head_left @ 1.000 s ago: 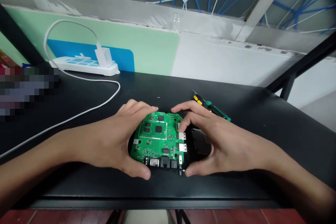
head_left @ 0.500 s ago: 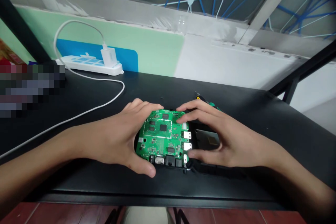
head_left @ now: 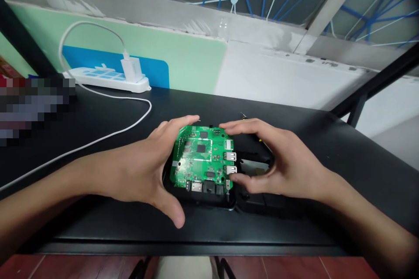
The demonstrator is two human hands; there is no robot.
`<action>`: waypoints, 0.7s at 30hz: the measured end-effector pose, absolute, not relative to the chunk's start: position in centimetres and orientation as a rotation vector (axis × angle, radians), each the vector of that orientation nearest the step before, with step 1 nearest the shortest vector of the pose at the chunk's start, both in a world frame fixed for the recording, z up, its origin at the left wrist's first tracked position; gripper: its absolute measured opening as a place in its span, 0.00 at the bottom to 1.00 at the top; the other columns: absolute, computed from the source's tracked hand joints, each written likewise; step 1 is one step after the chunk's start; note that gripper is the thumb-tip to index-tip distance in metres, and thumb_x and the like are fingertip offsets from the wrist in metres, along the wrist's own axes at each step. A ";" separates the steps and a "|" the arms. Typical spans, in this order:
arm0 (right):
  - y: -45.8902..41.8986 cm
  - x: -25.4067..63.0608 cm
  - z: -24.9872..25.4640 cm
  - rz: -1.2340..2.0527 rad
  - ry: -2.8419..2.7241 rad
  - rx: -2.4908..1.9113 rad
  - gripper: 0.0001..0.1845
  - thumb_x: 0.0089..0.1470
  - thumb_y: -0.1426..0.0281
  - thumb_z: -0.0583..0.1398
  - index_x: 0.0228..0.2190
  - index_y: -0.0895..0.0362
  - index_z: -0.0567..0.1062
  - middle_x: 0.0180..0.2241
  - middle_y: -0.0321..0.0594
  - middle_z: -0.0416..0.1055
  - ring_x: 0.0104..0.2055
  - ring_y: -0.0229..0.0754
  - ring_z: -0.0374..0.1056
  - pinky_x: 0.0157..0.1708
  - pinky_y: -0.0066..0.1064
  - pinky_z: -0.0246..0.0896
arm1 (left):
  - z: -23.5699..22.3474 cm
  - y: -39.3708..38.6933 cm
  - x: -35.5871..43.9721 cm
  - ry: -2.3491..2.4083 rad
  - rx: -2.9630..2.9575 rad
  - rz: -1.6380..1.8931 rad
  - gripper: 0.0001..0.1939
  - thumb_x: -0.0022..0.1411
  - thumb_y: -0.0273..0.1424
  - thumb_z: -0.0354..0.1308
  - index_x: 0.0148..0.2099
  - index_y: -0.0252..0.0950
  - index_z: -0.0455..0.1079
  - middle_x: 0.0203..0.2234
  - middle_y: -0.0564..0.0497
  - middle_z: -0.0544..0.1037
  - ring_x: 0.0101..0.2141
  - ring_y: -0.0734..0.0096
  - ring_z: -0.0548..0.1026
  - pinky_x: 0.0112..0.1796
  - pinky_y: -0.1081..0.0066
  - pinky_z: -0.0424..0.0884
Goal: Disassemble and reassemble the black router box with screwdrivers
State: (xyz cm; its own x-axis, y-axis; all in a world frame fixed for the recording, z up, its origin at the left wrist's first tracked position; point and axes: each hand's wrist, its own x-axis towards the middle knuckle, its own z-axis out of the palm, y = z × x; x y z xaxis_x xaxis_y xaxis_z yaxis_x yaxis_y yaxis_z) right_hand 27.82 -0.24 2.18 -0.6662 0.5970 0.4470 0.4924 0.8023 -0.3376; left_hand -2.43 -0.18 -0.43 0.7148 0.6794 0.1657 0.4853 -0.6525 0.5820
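A green circuit board (head_left: 196, 173) with chips and silver USB ports sits above a black plastic case (head_left: 204, 198), tilted and lifted from it at least along the near side. My right hand (head_left: 284, 161) grips the board's right side, thumb by a USB port and fingertips at the far right corner. Around the left side curves my left hand (head_left: 140, 168), open, its thumb spread well away from the board's near edge. Its fingers lie along the far left corner; whether they touch the board I cannot tell. Partly under my right hand is another black piece (head_left: 262, 202) with a metal plate (head_left: 252, 167).
Behind my right hand a tool's thin tip (head_left: 243, 116) shows, the rest mostly hidden. A white power strip (head_left: 104, 79) with a charger (head_left: 132, 69) stands by the wall. Its white cable (head_left: 98, 144) runs across the black table (head_left: 183, 104) at left.
The board's near edge has come up from the case, exposing more black beneath it. My left thumb has moved away from the board, while my right hand stays at its right side.
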 end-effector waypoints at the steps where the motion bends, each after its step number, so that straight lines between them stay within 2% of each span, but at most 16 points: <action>1: -0.2 27.9 2.2 0.257 -2.423 -0.816 0.36 0.45 0.62 0.73 0.54 0.51 0.69 0.57 0.44 0.76 0.58 0.51 0.75 0.58 0.47 0.73 | -0.4 -0.2 -2.5 0.907 2.405 0.528 0.76 0.38 0.56 0.78 0.75 0.53 0.29 0.71 0.36 0.50 0.65 0.27 0.61 0.56 0.38 0.71; 6: 0.3 28.6 2.3 0.276 -2.312 -0.835 0.33 0.44 0.65 0.73 0.52 0.49 0.70 0.56 0.42 0.77 0.58 0.51 0.75 0.60 0.48 0.73 | -0.2 0.0 -2.6 0.955 2.395 0.630 0.72 0.43 0.55 0.76 0.76 0.52 0.32 0.68 0.39 0.59 0.61 0.33 0.68 0.55 0.43 0.74; 9: 0.4 28.9 2.3 0.302 -2.246 -0.856 0.34 0.43 0.67 0.73 0.52 0.47 0.69 0.56 0.41 0.76 0.60 0.52 0.74 0.62 0.49 0.71 | 0.0 0.0 -2.4 0.979 2.428 0.712 0.67 0.48 0.55 0.74 0.76 0.51 0.34 0.69 0.39 0.57 0.62 0.35 0.67 0.55 0.43 0.73; 13: 0.4 28.8 2.2 0.288 -2.217 -0.833 0.34 0.42 0.68 0.73 0.51 0.50 0.70 0.57 0.44 0.76 0.61 0.53 0.73 0.62 0.49 0.71 | 0.7 -0.2 -1.8 0.937 2.445 0.797 0.60 0.52 0.53 0.72 0.75 0.52 0.38 0.70 0.41 0.54 0.65 0.37 0.64 0.59 0.42 0.71; 21: 0.0 28.4 1.7 0.273 -2.221 -0.803 0.37 0.42 0.69 0.74 0.53 0.48 0.69 0.58 0.44 0.74 0.62 0.54 0.72 0.61 0.52 0.72 | 0.8 -0.1 -1.8 0.877 2.552 0.876 0.55 0.56 0.46 0.72 0.75 0.49 0.42 0.71 0.44 0.54 0.67 0.40 0.59 0.64 0.43 0.64</action>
